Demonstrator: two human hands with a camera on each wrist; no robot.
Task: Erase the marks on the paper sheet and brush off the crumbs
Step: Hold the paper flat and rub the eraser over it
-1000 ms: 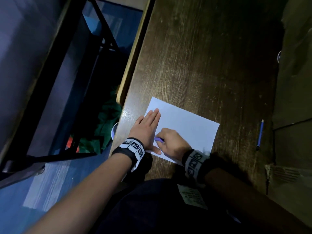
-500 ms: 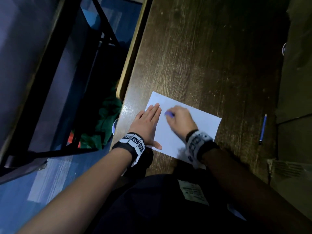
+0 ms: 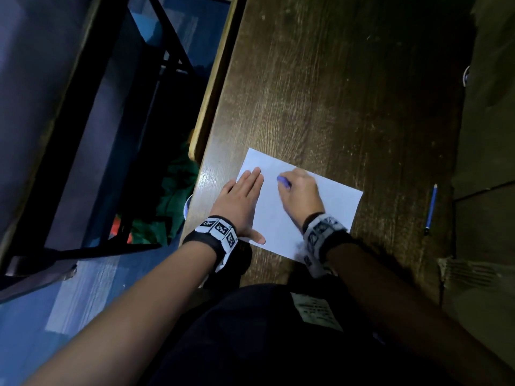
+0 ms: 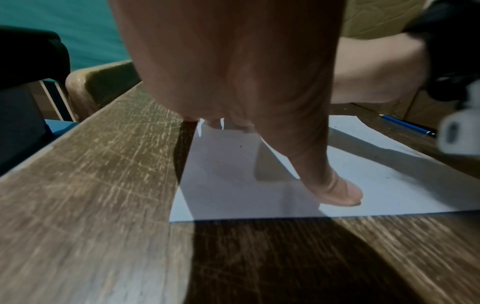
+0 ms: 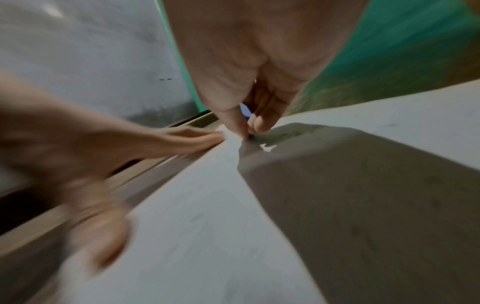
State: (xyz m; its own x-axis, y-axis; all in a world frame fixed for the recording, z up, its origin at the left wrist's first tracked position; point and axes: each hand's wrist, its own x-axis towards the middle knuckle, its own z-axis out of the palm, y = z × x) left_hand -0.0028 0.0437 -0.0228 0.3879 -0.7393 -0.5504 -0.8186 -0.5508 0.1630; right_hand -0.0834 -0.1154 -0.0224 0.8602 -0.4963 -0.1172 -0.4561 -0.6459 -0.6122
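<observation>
Centre of frame: the left hand [image 3: 239,203] lies flat, fingers straight, pressing the paper sheet [image 3: 337,203] onto the wooden table [image 3: 334,93]. The right hand [image 3: 302,195] pinches a purple eraser [image 3: 284,181] against the sheet. A blue pencil [image 3: 430,209] lies at right.

White paper sheet [image 3: 331,207]; purple eraser [image 3: 283,181]; blue pencil [image 3: 430,208]; brown table [image 3: 334,93].

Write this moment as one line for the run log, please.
phase: erasing | left hand: flat on paper sheet | right hand: pinches purple eraser, rubbing sheet | pencil: idle on desk

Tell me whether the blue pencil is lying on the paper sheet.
No, the blue pencil lies on the bare table, apart from the paper sheet.
</observation>
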